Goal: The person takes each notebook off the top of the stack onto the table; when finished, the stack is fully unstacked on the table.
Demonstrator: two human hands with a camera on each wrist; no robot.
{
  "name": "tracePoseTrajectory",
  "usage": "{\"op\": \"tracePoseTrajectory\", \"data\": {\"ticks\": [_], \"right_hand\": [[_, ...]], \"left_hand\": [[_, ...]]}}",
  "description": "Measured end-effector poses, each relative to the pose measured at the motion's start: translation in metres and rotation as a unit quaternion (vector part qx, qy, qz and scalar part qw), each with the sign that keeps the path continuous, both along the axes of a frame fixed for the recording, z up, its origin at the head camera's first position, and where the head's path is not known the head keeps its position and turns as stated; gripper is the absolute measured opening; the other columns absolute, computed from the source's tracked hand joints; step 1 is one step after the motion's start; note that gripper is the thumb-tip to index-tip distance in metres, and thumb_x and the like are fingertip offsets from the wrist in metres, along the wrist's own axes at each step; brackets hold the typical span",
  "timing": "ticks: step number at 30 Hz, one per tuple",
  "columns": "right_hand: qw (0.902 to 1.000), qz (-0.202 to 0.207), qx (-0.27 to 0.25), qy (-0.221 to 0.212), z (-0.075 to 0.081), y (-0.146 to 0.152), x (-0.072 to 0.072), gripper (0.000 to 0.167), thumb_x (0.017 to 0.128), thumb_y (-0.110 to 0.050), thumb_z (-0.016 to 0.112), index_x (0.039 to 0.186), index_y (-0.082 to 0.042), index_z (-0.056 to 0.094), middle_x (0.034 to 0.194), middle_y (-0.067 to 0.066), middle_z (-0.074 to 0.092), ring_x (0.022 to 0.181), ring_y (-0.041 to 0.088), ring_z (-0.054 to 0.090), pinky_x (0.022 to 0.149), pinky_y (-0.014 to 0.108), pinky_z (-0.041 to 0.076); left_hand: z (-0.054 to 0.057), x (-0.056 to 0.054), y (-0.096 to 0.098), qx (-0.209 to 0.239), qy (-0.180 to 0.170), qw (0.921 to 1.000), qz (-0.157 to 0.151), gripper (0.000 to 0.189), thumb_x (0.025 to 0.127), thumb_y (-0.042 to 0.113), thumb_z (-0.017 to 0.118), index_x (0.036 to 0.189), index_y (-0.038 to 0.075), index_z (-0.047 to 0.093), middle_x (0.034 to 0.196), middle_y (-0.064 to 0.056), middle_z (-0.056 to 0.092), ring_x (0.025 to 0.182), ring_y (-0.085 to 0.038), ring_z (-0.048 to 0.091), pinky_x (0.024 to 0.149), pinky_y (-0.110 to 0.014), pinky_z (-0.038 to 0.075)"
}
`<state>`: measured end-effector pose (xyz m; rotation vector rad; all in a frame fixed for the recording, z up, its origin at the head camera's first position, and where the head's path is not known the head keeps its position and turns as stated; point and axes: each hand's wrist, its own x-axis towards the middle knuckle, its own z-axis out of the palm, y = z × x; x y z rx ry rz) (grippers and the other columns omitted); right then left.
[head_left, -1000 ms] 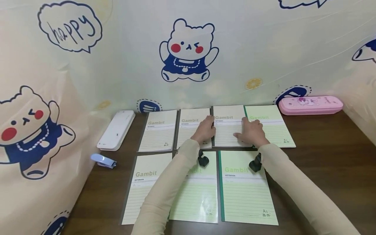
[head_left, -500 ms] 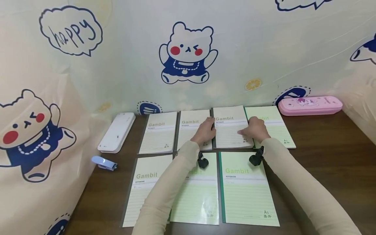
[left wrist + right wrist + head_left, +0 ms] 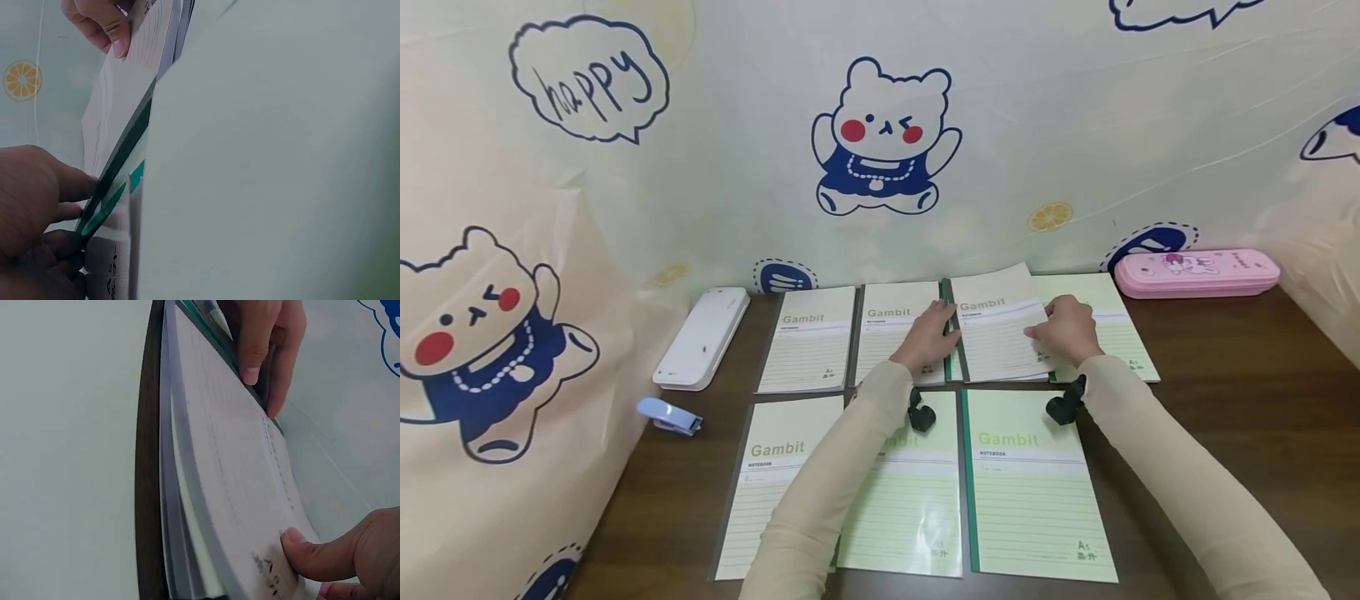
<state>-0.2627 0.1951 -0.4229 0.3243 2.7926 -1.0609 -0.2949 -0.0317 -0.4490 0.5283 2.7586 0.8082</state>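
A white-covered Gambit notebook (image 3: 1000,350) in the back row tilts up at its right side. My right hand (image 3: 1067,329) pinches its right edge, the thumb (image 3: 312,556) lying on the cover in the right wrist view. At its dark spine, my left hand (image 3: 927,336) holds the edge with its fingertips, also seen from close by in the left wrist view. A green spine (image 3: 112,209) shows from a notebook beneath. Right of it lies a green-covered notebook (image 3: 1123,325), partly overlapped. Two white notebooks, one at far left (image 3: 808,350), the other (image 3: 880,333) partly behind my left hand, complete that row.
In front lie a white notebook (image 3: 775,500) and two green ones, one partly under my left sleeve (image 3: 902,517), the other (image 3: 1037,508) to the right. A white case (image 3: 700,337) and blue stapler (image 3: 670,415) sit left. A pink pencil case (image 3: 1197,273) stands back right.
My right hand has drawn its fingers in to the white notebook's right edge and moved slightly right. The notebook has shifted right and tilted, uncovering the green spine beneath. My left hand stays near its spine.
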Motion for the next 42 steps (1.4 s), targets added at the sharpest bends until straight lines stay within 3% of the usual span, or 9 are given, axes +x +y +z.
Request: {"op": "tracePoseTrajectory", "data": {"ticks": [4,10,15,21,24,29,32,38,42], "right_hand": [[0.9998,-0.012,-0.015,-0.007,0.003,0.008,-0.001,0.044,0.090,-0.021,0.065,0.120,0.010,0.054,0.112,0.025,0.057,0.094,0.031,0.050,0.076,0.037,0.044],[0.9859,0.032,-0.164,-0.010,0.002,0.015,-0.002,0.053,0.095,-0.012,0.058,0.143,-0.002,0.037,0.111,0.022,0.052,0.082,0.021,0.055,0.062,0.025,0.048],[0.9844,0.021,-0.174,0.017,-0.005,0.023,0.010,0.039,0.094,-0.006,0.058,0.133,-0.004,0.054,0.115,0.018,0.044,0.086,0.020,0.043,0.059,0.022,0.040],[0.9809,0.001,-0.173,0.089,0.004,0.078,0.063,0.038,0.094,-0.010,0.061,0.130,-0.001,0.054,0.109,0.010,0.050,0.063,0.003,0.048,0.051,0.021,0.045],[0.9888,-0.007,-0.105,0.105,0.007,0.118,0.105,0.041,0.094,-0.022,0.064,0.129,-0.004,0.056,0.117,0.007,0.057,0.082,-0.004,0.048,0.062,0.013,0.046],[0.9956,-0.034,-0.016,0.086,-0.012,0.174,0.168,0.041,0.092,-0.034,0.065,0.126,-0.012,0.059,0.117,-0.008,0.057,0.087,-0.009,0.041,0.067,0.009,0.037],[0.9977,-0.034,-0.008,0.058,-0.029,0.186,0.196,0.042,0.093,-0.035,0.064,0.127,-0.011,0.058,0.117,-0.012,0.055,0.089,-0.009,0.045,0.080,0.019,0.042],[0.9997,-0.003,-0.018,0.014,-0.049,0.171,0.219,0.048,0.091,-0.033,0.067,0.130,-0.005,0.057,0.134,0.025,0.053,0.092,-0.005,0.053,0.076,0.025,0.043],[0.9969,0.021,0.039,0.065,-0.047,0.152,0.222,0.038,0.086,-0.021,0.073,0.120,-0.008,0.065,0.097,0.023,0.063,0.070,-0.010,0.041,0.055,0.018,0.032]], "left_hand": [[0.002,0.001,0.002,-0.007,0.001,1.0000,0.000,0.054,0.101,0.016,0.043,0.151,0.001,0.028,0.160,-0.016,0.021,0.151,-0.026,0.012,0.122,-0.036,0.016],[-0.001,0.001,0.003,-0.015,0.009,0.9998,0.004,0.052,0.101,0.012,0.042,0.150,0.000,0.030,0.160,-0.017,0.020,0.151,-0.025,0.013,0.122,-0.034,0.016],[-0.006,0.002,0.003,-0.016,0.008,0.9998,0.005,0.052,0.100,0.011,0.041,0.149,-0.001,0.030,0.160,-0.017,0.021,0.151,-0.026,0.014,0.122,-0.035,0.016],[-0.008,0.001,0.003,-0.011,0.009,0.9999,0.001,0.051,0.100,0.010,0.041,0.149,-0.002,0.030,0.160,-0.019,0.020,0.151,-0.028,0.013,0.122,-0.037,0.017],[-0.005,-0.001,0.002,-0.017,0.008,0.9998,0.001,0.052,0.101,0.011,0.041,0.150,-0.001,0.029,0.160,-0.018,0.020,0.151,-0.027,0.012,0.122,-0.037,0.016],[0.000,-0.004,0.003,-0.017,0.006,0.9998,-0.002,0.052,0.101,0.011,0.040,0.151,-0.001,0.027,0.161,-0.017,0.018,0.151,-0.026,0.011,0.123,-0.036,0.015],[0.001,-0.005,0.004,-0.015,0.006,0.9999,-0.001,0.052,0.101,0.011,0.039,0.151,-0.001,0.027,0.161,-0.016,0.018,0.151,-0.025,0.010,0.123,-0.036,0.014],[-0.002,-0.005,0.003,-0.022,0.001,0.9997,0.005,0.053,0.101,0.012,0.039,0.151,0.001,0.027,0.161,-0.014,0.019,0.152,-0.023,0.010,0.123,-0.035,0.013],[-0.004,-0.005,0.004,-0.017,0.000,0.9999,0.004,0.053,0.101,0.012,0.039,0.151,0.001,0.026,0.161,-0.014,0.020,0.152,-0.024,0.010,0.123,-0.036,0.013]]}}
